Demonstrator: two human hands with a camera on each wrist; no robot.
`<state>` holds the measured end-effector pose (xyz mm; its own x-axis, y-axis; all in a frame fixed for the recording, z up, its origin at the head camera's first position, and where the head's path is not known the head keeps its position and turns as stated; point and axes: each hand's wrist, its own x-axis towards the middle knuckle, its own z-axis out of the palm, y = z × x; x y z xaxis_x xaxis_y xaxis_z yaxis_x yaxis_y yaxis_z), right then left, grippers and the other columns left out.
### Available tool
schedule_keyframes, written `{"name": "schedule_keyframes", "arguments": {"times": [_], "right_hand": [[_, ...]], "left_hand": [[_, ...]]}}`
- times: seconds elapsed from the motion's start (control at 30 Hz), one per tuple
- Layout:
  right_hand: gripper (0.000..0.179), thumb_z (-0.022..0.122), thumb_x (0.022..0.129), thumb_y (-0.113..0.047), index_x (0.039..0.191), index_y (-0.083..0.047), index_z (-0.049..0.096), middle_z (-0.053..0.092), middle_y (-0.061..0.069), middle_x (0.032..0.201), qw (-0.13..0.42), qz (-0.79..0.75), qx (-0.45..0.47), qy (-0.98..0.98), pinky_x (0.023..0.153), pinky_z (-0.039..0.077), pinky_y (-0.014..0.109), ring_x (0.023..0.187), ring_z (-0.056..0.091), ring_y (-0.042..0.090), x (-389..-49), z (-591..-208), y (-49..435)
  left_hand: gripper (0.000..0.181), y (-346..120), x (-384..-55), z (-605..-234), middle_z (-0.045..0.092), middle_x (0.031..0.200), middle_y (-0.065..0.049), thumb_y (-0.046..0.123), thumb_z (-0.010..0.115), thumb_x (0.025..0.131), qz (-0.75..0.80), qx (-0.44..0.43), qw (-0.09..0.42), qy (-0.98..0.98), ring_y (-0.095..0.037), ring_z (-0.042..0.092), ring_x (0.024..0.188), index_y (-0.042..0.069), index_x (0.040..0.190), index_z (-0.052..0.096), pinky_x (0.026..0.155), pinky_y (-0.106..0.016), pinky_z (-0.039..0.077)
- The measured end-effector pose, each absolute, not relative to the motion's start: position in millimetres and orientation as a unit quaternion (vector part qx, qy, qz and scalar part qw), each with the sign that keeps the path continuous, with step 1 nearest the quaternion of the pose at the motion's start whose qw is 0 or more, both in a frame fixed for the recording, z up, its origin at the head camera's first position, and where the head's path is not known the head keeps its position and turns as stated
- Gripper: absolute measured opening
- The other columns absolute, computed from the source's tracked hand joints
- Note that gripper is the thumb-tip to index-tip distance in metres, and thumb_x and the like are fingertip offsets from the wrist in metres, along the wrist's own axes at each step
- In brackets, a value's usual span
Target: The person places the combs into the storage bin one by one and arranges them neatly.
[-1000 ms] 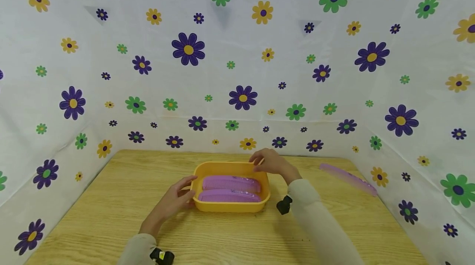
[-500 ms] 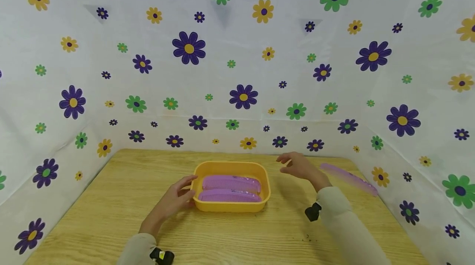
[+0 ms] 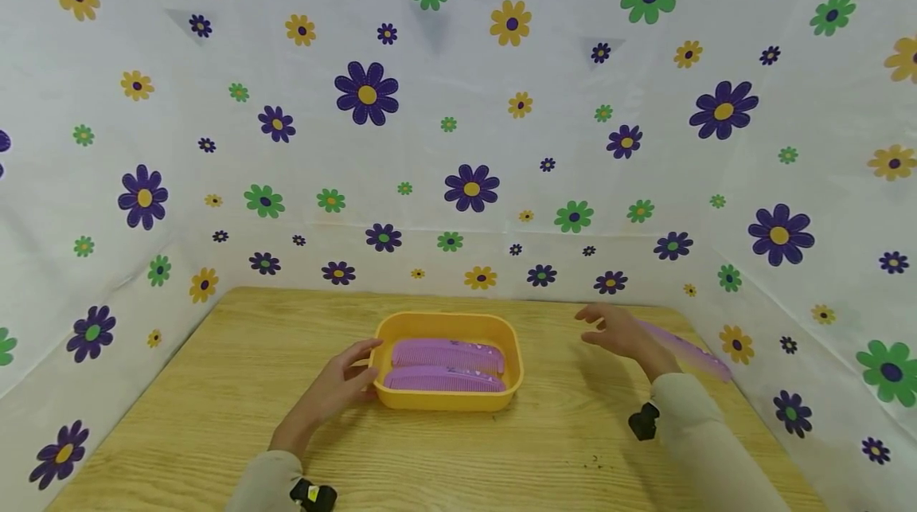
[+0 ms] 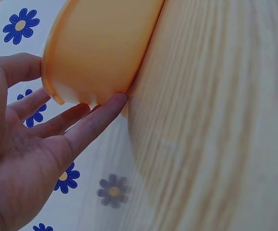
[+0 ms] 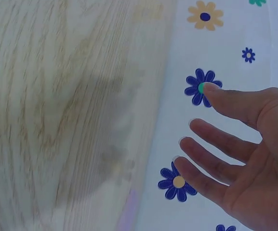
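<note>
A yellow plastic basket stands mid-table with two purple combs, one behind the other: the rear comb and the front comb. At its left end rests my left hand, fingers loosely extended. The left wrist view shows fingertips against the outer wall of the basket. Over the table to the right, my right hand holds nothing, its fingers spread and slightly bent. A third purple comb lies just beyond it, partly covered by the hand in the head view.
The wooden table is enclosed at the back and sides by a white cloth printed with flowers. Small dark specks lie on the table at the front right.
My right hand has left the right rear rim of the basket and moved right, towards the third comb. The left hand and the basket have stayed in place.
</note>
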<state>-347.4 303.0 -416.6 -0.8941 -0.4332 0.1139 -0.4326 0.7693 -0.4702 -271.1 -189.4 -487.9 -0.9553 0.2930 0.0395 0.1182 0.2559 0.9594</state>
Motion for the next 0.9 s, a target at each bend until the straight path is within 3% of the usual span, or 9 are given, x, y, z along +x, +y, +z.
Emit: {"name": "schedule_keyframes", "arguments": {"times": [0.9], "right_hand": [[0.033, 0.065, 0.096, -0.004, 0.123, 0.015, 0.061, 0.061, 0.042, 0.124, -0.055, -0.205, -0.136, 0.968, 0.094, 0.053, 0.068, 0.111, 0.06, 0.059, -340, -449, 392]], "left_hand": [[0.053, -190, -274, -489, 0.036, 0.159, -0.031, 0.01, 0.053, 0.107, 0.593, 0.129, 0.071, 0.792, -0.051, 0.052, 0.136, 0.005, 0.157, 0.037, 0.093, -0.041, 0.063]]}}
